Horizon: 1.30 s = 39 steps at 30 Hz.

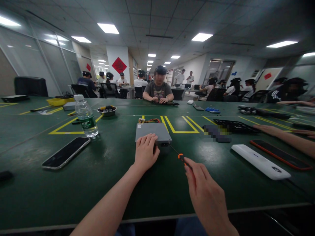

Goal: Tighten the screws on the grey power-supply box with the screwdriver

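A grey metal power supply unit point(152, 131) lies on the green table, its power socket side towards me and coloured cables point(151, 121) at its far edge. Over its near left part, my left hand point(146, 150) grips the casing, fingers on top and thumb by the front face. My right hand point(206, 186) is closed round a screwdriver point(181, 157) with an orange and black handle. The thin shaft points up and left, its tip at the unit's right front corner. Whether the tip sits in a screw is too small to tell.
Left stand a water bottle point(86, 119) and a phone point(66, 153), with a metal bowl point(106, 110) of items and a yellow tray point(60, 101) beyond. Right lie a white device point(261, 162) and an orange-edged phone point(280, 154), near another person's hand point(267, 129). A person point(158, 87) sits opposite.
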Motion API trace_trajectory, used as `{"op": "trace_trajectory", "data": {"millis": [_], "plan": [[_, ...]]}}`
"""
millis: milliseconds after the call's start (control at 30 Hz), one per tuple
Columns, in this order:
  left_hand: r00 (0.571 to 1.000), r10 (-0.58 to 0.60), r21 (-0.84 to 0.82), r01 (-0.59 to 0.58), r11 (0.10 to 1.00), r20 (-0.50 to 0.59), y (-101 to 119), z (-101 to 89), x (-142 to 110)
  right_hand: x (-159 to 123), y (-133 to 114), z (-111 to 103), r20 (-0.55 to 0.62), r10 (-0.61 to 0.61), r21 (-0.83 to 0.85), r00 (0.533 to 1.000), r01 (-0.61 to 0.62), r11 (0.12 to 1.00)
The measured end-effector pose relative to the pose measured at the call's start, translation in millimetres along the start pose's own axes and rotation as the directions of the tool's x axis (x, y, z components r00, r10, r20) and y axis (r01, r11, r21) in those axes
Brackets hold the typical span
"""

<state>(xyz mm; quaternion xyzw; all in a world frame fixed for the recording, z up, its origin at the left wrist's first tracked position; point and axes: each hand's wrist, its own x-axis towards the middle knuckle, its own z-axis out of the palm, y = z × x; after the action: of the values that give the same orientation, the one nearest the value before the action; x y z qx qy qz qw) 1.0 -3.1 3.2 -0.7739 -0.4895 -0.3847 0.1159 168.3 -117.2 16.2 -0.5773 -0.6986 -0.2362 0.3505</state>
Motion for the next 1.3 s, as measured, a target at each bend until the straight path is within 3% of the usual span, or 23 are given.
{"op": "trace_trajectory", "data": {"millis": [100, 300, 500, 600, 733, 967, 1200, 1300], "plan": [[1.0, -0.006, 0.003, 0.006, 1.0, 0.006, -0.4, 0.3, 0.0, -3.5, 4.3, -1.1, 0.058, 0.072, -0.012, 0.996, -0.072, 0.997], [1.0, -0.01, -0.004, 0.01, 1.0, 0.009, -0.8, 1.1, -0.3, -2.1, -6.6, -0.1, 0.004, -0.141, 0.01, 0.99, 0.141, 0.99], [1.0, -0.008, 0.006, 0.007, 1.0, 0.016, -1.3, 0.8, -0.1, -5.4, -4.4, 3.8, 0.032, 0.021, 0.004, 0.999, -0.021, 1.0], [1.0, -0.005, 0.007, 0.005, 1.0, 0.013, -1.4, 0.9, -0.3, -10.0, -6.3, 4.8, 0.064, -0.002, 0.038, 0.998, -0.001, 0.999], [1.0, -0.002, 0.006, 0.002, 1.0, 0.011, -1.4, 0.6, -0.7, -7.8, -11.7, 6.3, 0.007, -0.058, 0.063, 0.998, 0.057, 0.996], [1.0, -0.002, 0.007, 0.002, 1.0, 0.021, -2.2, 0.2, -0.7, -6.2, -3.0, 6.8, -0.009, 0.094, 0.035, 0.996, -0.093, 0.995], [1.0, -0.002, 0.011, 0.002, 1.0, 0.022, -2.6, 0.7, -0.4, -13.7, -5.3, 6.8, 0.067, 0.078, 0.063, 0.995, -0.082, 0.995], [1.0, -0.007, 0.014, 0.006, 1.0, 0.008, -3.2, 1.9, -0.4, -15.0, -3.9, 5.8, 0.043, 0.108, 0.111, 0.993, -0.112, 0.987]]}}
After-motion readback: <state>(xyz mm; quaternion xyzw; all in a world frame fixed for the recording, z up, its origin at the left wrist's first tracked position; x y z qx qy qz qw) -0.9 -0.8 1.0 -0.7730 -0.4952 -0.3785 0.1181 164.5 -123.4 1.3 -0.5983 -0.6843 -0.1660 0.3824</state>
